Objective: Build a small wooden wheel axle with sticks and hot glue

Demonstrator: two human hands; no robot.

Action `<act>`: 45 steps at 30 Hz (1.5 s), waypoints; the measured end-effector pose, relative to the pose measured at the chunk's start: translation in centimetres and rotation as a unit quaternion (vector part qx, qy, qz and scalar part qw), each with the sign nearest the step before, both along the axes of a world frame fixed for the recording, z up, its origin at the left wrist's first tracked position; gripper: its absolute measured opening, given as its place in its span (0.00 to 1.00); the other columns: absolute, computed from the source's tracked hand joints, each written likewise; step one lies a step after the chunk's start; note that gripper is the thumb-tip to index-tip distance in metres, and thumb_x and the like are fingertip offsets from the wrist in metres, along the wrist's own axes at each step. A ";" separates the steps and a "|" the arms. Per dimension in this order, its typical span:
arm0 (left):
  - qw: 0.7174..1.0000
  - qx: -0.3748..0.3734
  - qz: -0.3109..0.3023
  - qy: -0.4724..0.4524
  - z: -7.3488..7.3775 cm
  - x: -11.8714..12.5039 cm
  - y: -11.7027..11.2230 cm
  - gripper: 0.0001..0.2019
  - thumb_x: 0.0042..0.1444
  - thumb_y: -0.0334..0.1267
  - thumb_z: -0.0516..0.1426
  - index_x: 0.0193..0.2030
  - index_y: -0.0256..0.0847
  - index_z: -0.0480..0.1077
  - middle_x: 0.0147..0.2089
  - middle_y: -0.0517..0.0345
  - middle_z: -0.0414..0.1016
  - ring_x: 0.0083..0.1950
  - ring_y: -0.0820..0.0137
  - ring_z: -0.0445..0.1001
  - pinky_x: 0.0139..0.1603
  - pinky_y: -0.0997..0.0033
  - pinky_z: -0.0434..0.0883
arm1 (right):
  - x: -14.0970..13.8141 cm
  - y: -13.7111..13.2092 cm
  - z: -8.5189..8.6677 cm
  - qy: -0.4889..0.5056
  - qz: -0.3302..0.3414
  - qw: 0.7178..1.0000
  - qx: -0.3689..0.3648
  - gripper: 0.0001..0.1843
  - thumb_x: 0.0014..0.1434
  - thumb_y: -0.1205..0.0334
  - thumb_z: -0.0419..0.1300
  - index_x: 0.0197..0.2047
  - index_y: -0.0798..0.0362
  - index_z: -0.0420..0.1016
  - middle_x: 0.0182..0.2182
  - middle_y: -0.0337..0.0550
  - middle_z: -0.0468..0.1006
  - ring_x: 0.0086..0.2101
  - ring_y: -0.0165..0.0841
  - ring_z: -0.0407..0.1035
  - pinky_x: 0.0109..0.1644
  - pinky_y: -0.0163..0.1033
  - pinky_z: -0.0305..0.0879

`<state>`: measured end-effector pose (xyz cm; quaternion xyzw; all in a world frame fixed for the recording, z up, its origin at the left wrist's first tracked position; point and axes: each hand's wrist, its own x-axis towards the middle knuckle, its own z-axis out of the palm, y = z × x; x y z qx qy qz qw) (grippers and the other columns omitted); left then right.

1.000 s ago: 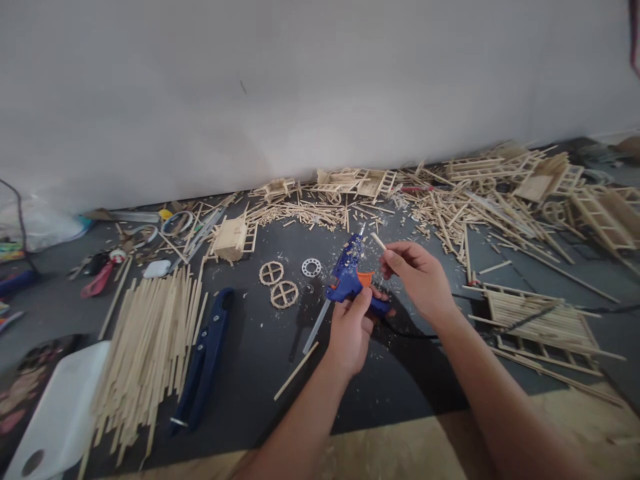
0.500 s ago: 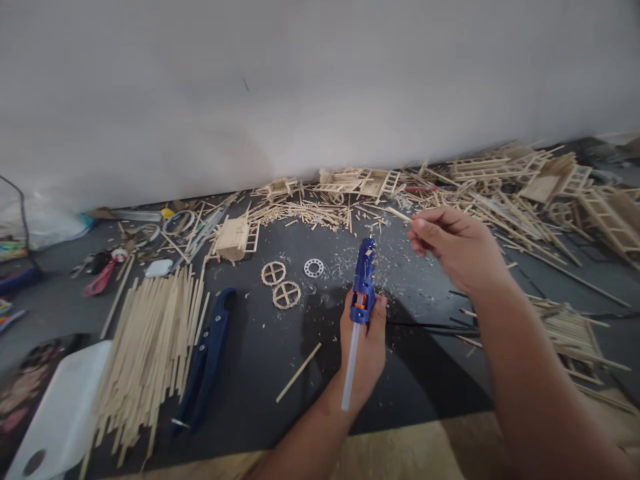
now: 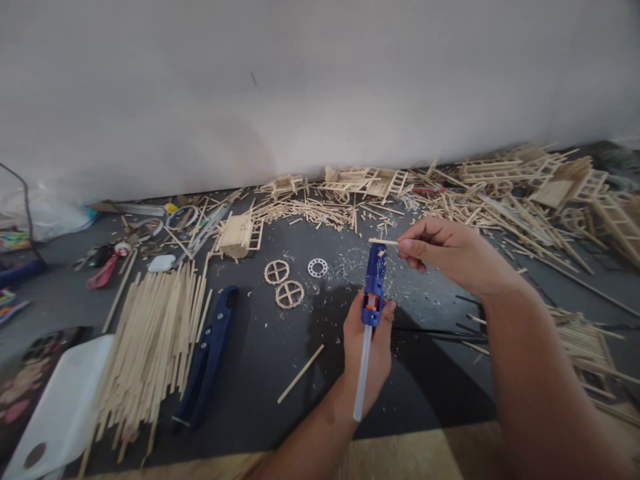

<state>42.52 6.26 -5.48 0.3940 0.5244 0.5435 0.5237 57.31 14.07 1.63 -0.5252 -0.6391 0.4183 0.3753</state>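
Note:
My left hand (image 3: pixel 369 347) is wrapped round a blue glue gun (image 3: pixel 375 273) that points away from me, a clear glue stick (image 3: pixel 362 380) jutting from its back end. Between the fingertips of my right hand (image 3: pixel 440 253) is a short wooden stick (image 3: pixel 383 241), lying crosswise at the nozzle. Whether stick and nozzle touch, I cannot tell. Left of the gun lie two small wooden wheels (image 3: pixel 289 294) with crossed spokes and a white ring (image 3: pixel 317 268) with holes. One loose stick (image 3: pixel 301 373) rests nearer to me.
A thick bundle of wooden sticks (image 3: pixel 150 340) lies at the left beside a blue-handled cutter (image 3: pixel 207 360) and a white board (image 3: pixel 63 407). Small wooden carts (image 3: pixel 237 235) and heaps of stick offcuts line the wall. A black cable (image 3: pixel 430 331) runs rightward from the gun.
My right hand has brought the stick left and down to the glue gun's tip, turning it nearly level. The view has shifted slightly; both grips stay the same.

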 end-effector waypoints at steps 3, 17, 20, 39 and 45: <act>1.000 0.000 0.000 -0.004 0.0 -0.1 0.0 0.08 0.52 0.41 0.60 0.33 0.38 0.72 0.29 0.58 0.72 0.30 0.71 0.69 0.34 0.73 0.68 | 0.1 0.1 -0.3 -0.009 0.011 1.000 -0.009 0.12 0.56 0.52 0.60 0.31 0.52 0.71 0.23 0.37 0.70 0.23 0.26 0.63 0.26 0.34 0.58; 0.999 0.002 -0.025 0.035 -0.6 -0.3 0.1 0.10 0.56 0.42 0.57 0.39 0.39 0.72 0.31 0.58 0.73 0.32 0.71 0.70 0.36 0.73 0.67 | 0.1 0.1 -0.2 -0.092 0.064 0.993 -0.025 0.13 0.57 0.49 0.58 0.32 0.51 0.72 0.25 0.38 0.73 0.26 0.28 0.64 0.29 0.35 0.59; 0.999 -0.005 -0.026 0.038 -0.5 -0.3 0.1 0.10 0.57 0.43 0.56 0.40 0.39 0.71 0.32 0.59 0.73 0.32 0.72 0.69 0.37 0.74 0.67 | -0.1 0.0 -0.1 -0.096 0.075 0.992 -0.018 0.11 0.57 0.52 0.58 0.32 0.51 0.72 0.25 0.38 0.73 0.27 0.28 0.64 0.30 0.36 0.59; 0.989 -0.066 0.024 -0.128 -0.4 -0.5 1.2 0.18 0.54 0.48 0.58 0.44 0.36 0.68 0.33 0.56 0.71 0.32 0.70 0.72 0.28 0.73 0.70 | -1.4 0.4 -1.4 0.065 0.104 0.983 -0.138 0.15 0.57 0.48 0.58 0.33 0.53 0.67 0.25 0.39 0.73 0.23 0.25 0.63 0.25 0.33 0.57; 0.983 -0.051 0.015 -0.174 -0.7 -0.7 1.3 0.16 0.54 0.48 0.58 0.43 0.37 0.69 0.36 0.54 0.74 0.36 0.69 0.74 0.32 0.71 0.73 | -2.8 0.6 -1.9 0.038 0.156 0.974 -0.162 0.11 0.57 0.54 0.59 0.36 0.52 0.66 0.25 0.36 0.72 0.26 0.27 0.67 0.29 0.33 0.62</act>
